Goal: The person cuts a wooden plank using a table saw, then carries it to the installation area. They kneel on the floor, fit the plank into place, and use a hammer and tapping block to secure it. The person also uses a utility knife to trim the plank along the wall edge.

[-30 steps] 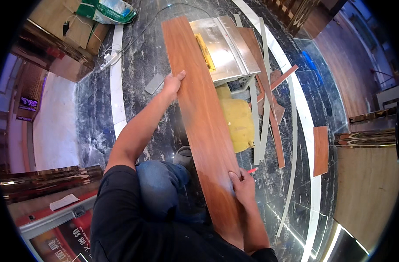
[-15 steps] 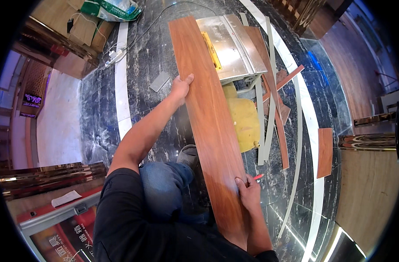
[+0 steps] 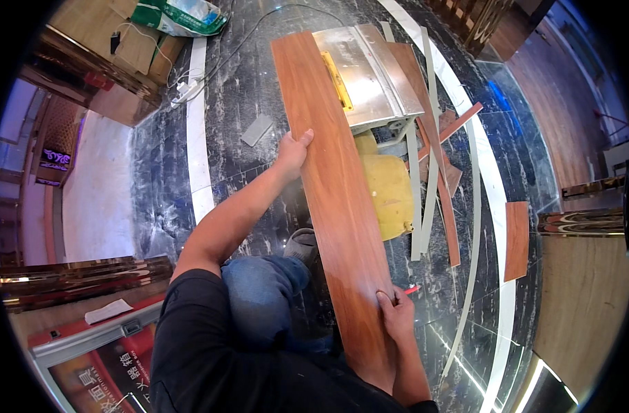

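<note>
A long reddish-brown wooden floor plank point(image 3: 338, 199) stretches from my body toward the metal-topped table saw point(image 3: 369, 69). Its far end covers the left side of the saw's top, beside a yellow strip point(image 3: 336, 81). My left hand point(image 3: 294, 153) grips the plank's left edge, thumb on the face and fingers hidden beneath. On the right edge, closer to me, my right hand point(image 3: 397, 314) holds the plank with its thumb on top. A red pencil or pen point(image 3: 412, 289) sticks out from that hand's fingers.
A yellow stool point(image 3: 389, 196) stands right of the plank. Beyond it lie offcut boards point(image 3: 446, 213) and long pale strips point(image 3: 474, 227). A short board point(image 3: 516, 241) lies farther right. Left are a grey piece point(image 3: 257, 130), a power strip point(image 3: 186, 91) and a cable point(image 3: 235, 51).
My left hand sits slightly nearer to me along the plank's edge. The plank's far end has drawn back a little. Both hands keep their hold.
</note>
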`<state>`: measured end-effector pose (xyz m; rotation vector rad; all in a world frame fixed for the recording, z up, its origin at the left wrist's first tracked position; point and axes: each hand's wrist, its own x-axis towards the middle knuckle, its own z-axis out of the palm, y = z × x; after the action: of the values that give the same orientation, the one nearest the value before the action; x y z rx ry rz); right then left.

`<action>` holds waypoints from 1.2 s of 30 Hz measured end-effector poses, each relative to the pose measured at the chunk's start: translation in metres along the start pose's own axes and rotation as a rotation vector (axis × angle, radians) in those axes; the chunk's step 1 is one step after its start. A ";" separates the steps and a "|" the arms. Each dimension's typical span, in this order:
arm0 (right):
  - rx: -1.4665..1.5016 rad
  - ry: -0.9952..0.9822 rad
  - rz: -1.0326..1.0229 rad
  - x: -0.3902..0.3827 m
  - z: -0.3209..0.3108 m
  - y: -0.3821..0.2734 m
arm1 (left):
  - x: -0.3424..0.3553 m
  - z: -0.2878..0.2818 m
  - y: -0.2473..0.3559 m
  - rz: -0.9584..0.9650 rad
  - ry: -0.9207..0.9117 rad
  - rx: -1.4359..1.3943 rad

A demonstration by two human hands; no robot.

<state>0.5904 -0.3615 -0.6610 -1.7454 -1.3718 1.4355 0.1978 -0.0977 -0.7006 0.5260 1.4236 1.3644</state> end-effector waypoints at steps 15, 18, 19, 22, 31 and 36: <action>-0.073 -0.027 0.045 -0.021 -0.012 0.014 | -0.029 0.005 -0.012 -0.013 0.040 0.022; -0.056 -0.020 0.044 -0.024 -0.014 0.022 | -0.036 0.010 -0.013 -0.012 0.060 0.000; -0.052 -0.021 0.041 -0.025 -0.016 0.020 | -0.039 0.011 -0.012 -0.009 0.064 0.006; -0.075 -0.032 0.047 -0.029 -0.018 0.012 | -0.043 0.012 -0.013 0.004 0.070 0.022; -0.071 -0.043 0.053 -0.040 -0.024 0.011 | -0.055 0.015 -0.018 0.027 0.088 0.047; -0.057 -0.038 0.055 -0.046 -0.025 0.024 | -0.063 0.013 -0.022 0.032 0.050 0.093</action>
<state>0.6249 -0.4068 -0.6533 -1.8134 -1.4080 1.4788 0.2392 -0.1514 -0.6942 0.5803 1.5310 1.3499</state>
